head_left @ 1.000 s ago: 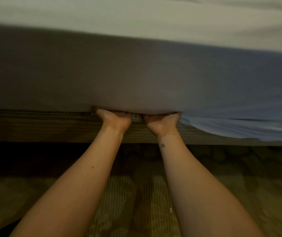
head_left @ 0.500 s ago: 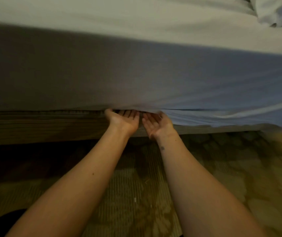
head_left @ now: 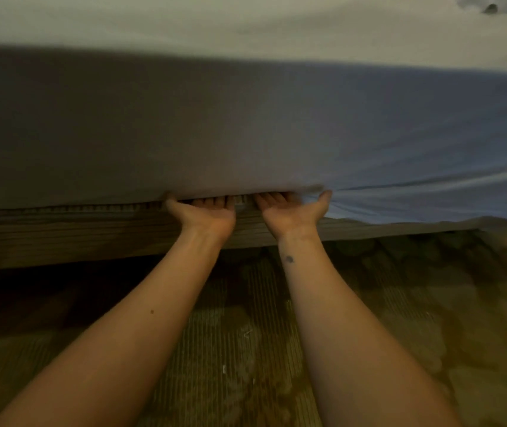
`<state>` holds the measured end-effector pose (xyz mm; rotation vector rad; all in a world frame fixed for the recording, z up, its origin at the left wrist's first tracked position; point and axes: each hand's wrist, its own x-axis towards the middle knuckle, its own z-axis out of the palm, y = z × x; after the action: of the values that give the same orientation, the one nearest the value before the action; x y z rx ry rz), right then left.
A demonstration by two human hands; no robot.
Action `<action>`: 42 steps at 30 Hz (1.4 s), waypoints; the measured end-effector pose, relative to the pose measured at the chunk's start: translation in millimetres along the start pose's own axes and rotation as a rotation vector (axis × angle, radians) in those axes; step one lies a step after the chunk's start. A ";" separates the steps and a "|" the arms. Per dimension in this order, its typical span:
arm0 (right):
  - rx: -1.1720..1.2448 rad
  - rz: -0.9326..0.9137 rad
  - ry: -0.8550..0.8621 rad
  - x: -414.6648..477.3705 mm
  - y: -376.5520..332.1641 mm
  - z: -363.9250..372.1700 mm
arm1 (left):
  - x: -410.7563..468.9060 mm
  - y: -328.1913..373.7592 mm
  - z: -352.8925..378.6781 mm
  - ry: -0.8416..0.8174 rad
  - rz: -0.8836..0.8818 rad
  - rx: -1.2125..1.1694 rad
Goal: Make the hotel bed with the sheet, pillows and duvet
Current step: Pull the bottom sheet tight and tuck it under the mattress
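Both hands are turned palm up and side by side, a small gap between them, at the lower edge of the bed's side. The left hand [head_left: 207, 212] has its fingers held straight and pushed in under that edge, so the fingertips are hidden; its thumb sticks out to the left. The right hand [head_left: 292, 211] lies the same way, flat and spread, fingers reaching in under the edge, with the thumb angled out to the right against the cloth. Neither hand is curled round anything.

The smooth white fabric bed sheet [head_left: 246, 124] covers the top and side of the bed above the hands. Left of the hands its lower edge sits tight and straight; right of the right hand it hangs lower in loose folds, draping over the frame.

Directly below the hands runs the brown wooden bed frame [head_left: 61, 235]. Nearer the person, under both forearms, lies the patterned green-brown carpet [head_left: 246, 349]. Far beyond the right hand, on the bed top, is a rumpled lump of white bedding [head_left: 492, 3], too blurred to identify.
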<state>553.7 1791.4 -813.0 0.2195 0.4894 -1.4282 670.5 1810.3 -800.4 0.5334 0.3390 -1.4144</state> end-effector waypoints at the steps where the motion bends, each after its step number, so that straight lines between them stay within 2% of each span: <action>1: -0.005 -0.015 -0.010 5.4 -0.2 1.4 | 3.5 -3.1 1.4 -0.005 0.017 0.005; 5: -0.048 -0.071 -0.014 27.7 -1.7 7.7 | 14.8 -15.3 5.8 -0.015 0.093 0.025; 8: -0.138 -0.059 -0.011 31.7 0.7 6.2 | 10.9 -19.1 10.8 0.056 0.141 0.123; 12: -0.244 -0.001 0.119 21.1 -3.0 11.1 | -8.9 -19.4 29.5 0.244 0.107 0.457; 15: -0.351 0.091 0.224 9.2 -17.0 19.5 | -27.0 -19.6 48.5 0.312 -0.013 0.709; 18: -0.530 0.211 0.346 -1.7 -40.7 30.6 | -42.4 -31.0 71.5 0.263 -0.088 0.908; 21: -0.728 0.216 0.347 -10.9 -70.9 42.5 | -63.3 -59.8 101.5 0.144 -0.186 1.084; 24: -0.735 0.158 0.346 -21.1 -104.6 51.8 | -78.7 -92.9 126.6 0.015 -0.237 1.262; 27: -0.710 0.063 0.397 -31.7 -137.3 59.1 | -84.3 -117.9 140.2 -0.099 -0.216 1.521; 30: -0.740 -0.110 0.436 -44.3 -164.6 68.6 | -91.0 -133.8 150.6 -0.336 -0.062 1.769; 33: -0.847 -0.335 0.454 -59.7 -189.7 81.1 | -100.3 -152.4 166.2 -0.669 0.250 1.843; 35: -0.956 -0.480 0.410 -72.1 -206.1 89.5 | -103.8 -164.6 176.5 -0.830 0.481 1.904; 38: -1.192 -0.618 0.346 -93.0 -227.6 97.8 | -103.0 -177.6 186.2 -1.016 0.865 2.067; 42: -1.656 -0.648 0.332 -102.8 -257.0 104.1 | -83.1 -191.8 195.5 -1.205 1.171 2.380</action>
<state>315.3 1801.4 -638.3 -1.1333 1.9465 -1.1372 452.5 1761.5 -621.5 1.1333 -2.4845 -0.0295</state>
